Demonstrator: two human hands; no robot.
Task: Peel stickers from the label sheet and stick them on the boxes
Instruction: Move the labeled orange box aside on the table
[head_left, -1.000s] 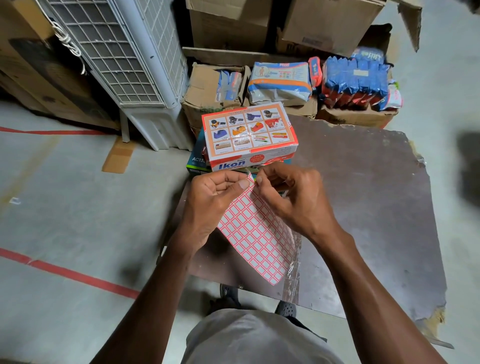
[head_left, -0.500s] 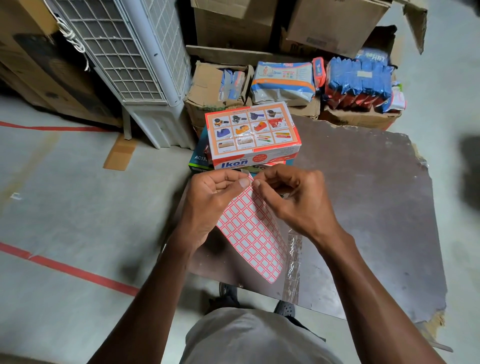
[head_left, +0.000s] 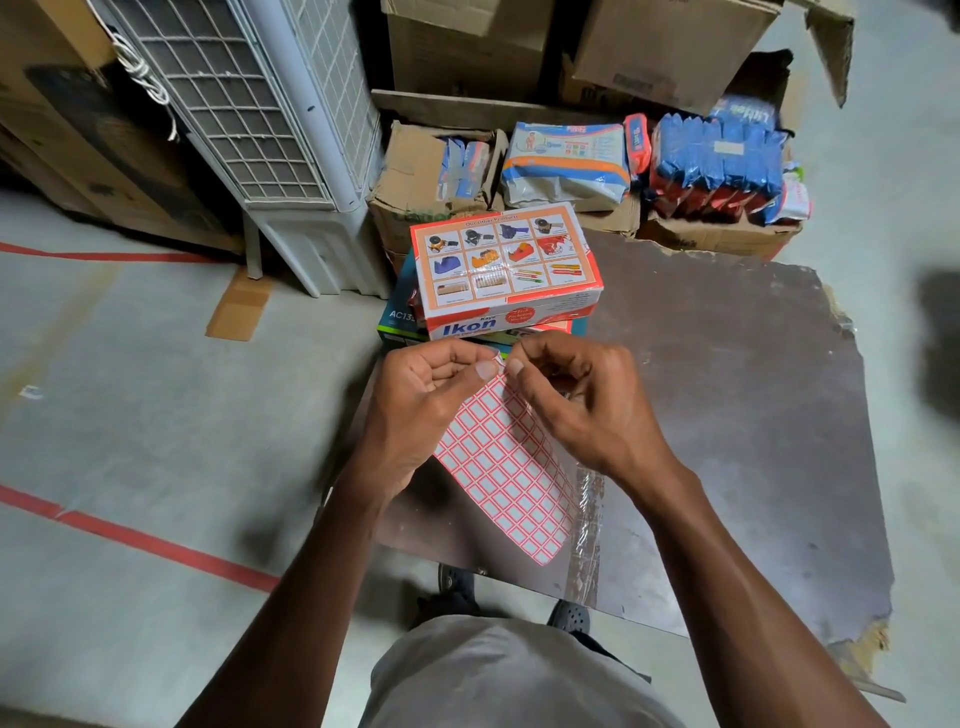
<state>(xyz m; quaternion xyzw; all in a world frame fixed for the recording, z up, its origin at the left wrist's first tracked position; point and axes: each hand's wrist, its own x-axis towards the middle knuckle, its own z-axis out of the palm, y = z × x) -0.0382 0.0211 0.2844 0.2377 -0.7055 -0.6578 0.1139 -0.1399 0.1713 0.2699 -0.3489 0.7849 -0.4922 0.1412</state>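
Thin, limp red-grid paper label sheet (head_left: 506, 467): keep both hands, left hand (head_left: 426, 400) and right hand (head_left: 576, 400), pinching its top corner, peeling gently.

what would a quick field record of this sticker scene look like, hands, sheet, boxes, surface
left hand: pinches the top corner of the white label sheet with red-bordered stickers
right hand: fingertips at the same corner, picking at a sticker
sheet: held above the table, tilted, lower end hanging towards the person
target: orange and white Ikon cardboard box, top of a small stack
beneath it: teal box, partly hidden
surface: dark brown worn board table
sticker on the top box: none visible
behind: white grilled air cooler
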